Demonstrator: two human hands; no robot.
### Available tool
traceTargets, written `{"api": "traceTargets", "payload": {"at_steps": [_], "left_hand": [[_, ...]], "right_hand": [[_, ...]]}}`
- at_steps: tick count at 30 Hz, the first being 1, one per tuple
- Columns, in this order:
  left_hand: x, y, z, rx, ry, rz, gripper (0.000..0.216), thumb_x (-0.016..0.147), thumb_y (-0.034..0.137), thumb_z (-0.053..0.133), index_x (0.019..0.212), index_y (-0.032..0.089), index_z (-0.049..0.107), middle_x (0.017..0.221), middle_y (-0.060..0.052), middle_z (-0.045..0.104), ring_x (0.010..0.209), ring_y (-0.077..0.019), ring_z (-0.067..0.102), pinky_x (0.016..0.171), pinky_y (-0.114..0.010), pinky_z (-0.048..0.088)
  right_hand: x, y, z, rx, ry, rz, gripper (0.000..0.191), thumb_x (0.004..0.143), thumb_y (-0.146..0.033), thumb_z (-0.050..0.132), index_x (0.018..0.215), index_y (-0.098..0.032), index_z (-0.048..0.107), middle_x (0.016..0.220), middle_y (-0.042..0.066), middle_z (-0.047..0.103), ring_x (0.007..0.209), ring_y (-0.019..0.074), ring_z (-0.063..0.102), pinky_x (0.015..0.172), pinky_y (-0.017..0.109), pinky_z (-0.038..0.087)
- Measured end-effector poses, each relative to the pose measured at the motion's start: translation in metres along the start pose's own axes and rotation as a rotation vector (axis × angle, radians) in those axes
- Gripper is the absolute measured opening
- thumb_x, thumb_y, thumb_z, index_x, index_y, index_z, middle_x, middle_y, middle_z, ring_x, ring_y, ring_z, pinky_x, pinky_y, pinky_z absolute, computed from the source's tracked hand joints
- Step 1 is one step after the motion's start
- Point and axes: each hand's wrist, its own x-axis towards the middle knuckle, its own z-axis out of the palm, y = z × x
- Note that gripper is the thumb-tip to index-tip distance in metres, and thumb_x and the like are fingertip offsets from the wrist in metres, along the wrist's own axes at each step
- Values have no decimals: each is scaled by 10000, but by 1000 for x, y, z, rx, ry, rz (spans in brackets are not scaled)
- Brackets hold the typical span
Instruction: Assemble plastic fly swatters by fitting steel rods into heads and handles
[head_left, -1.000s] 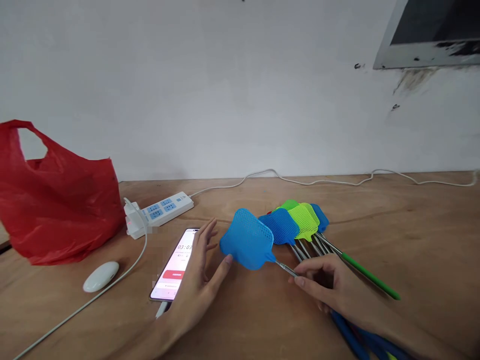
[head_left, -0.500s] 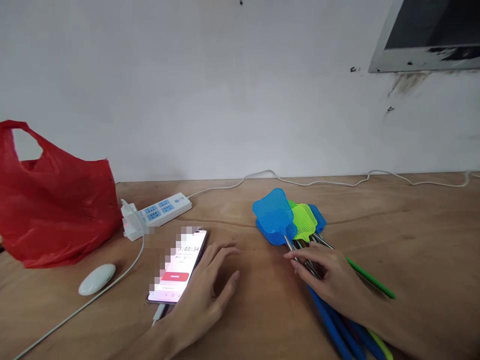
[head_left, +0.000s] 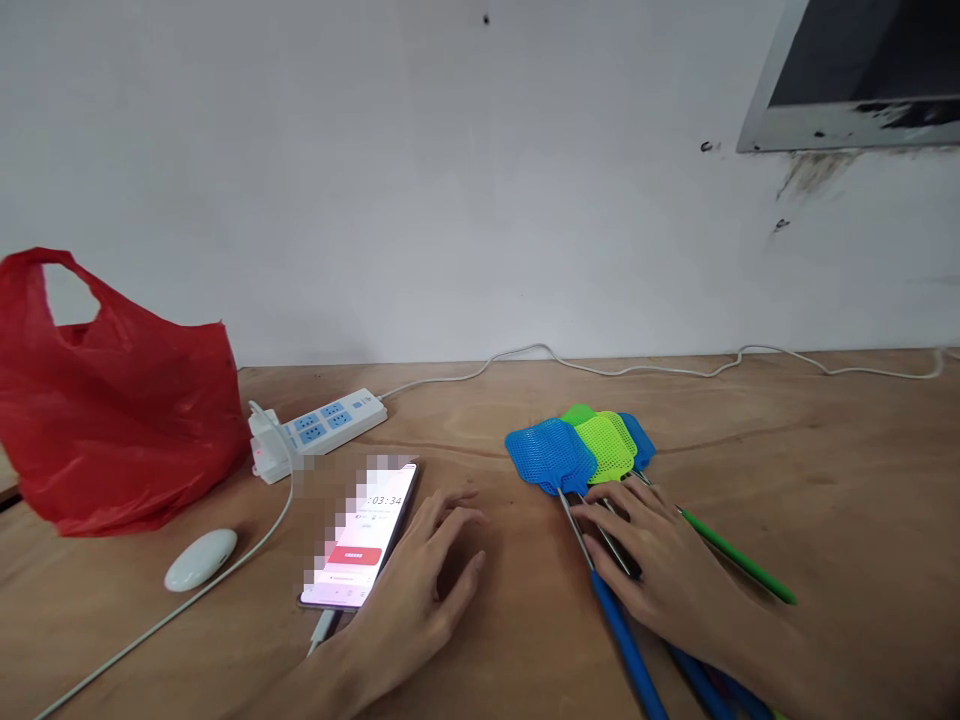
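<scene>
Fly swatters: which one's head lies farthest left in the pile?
The blue fly swatter on top; its head lies left of the green heads, overlapping them.

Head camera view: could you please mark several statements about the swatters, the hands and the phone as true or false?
1. The right hand rests on the shafts of the fly swatters, which lie on the table. True.
2. The left hand lifts a blue swatter. False: it lies on the table beside the phone, holding nothing.
3. The phone's screen is lit. True.
4. The red bag stands right of the swatters. False: it stands at the far left, past the power strip.
5. Every swatter head is blue. False: some are green.
</scene>
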Motion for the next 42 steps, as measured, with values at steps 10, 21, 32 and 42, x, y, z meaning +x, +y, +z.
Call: {"api": "traceTargets", "payload": {"at_steps": [10,21,32,42], "left_hand": [[2,4,-1,-21,-72,0,174,974,241,479,1088,257,609,1266,-84,587,1172,-279,575,988,-456,515],[3,4,1,-39,-118,35,160,973,217,455,1011,251,607,1120,-65,632,1040,-248,603,903,-391,522],[4,3,1,-3,-142,30,153,972,209,450,1005,248,594,1118,-60,614,1031,-250,593,892,-397,511],[2,2,2,-12,-155,28,142,979,190,445,1013,238,574,1122,-60,603,1036,-239,574,905,-393,492]], "right_hand": [[0,35,0,-570,-27,153,354,821,-73,494,1126,-145,658,1136,177,685,917,359,658,744,474,473],[-2,64,-5,-556,-190,318,371,864,-54,469,1180,-206,588,753,84,718,602,276,685,486,315,187],[2,71,-4,-341,-42,348,258,856,-143,427,1073,-165,564,735,81,675,555,243,614,519,302,236],[18,42,-18,670,122,488,266,867,-457,562,1006,-239,499,705,-66,408,471,105,367,445,238,274]]}}
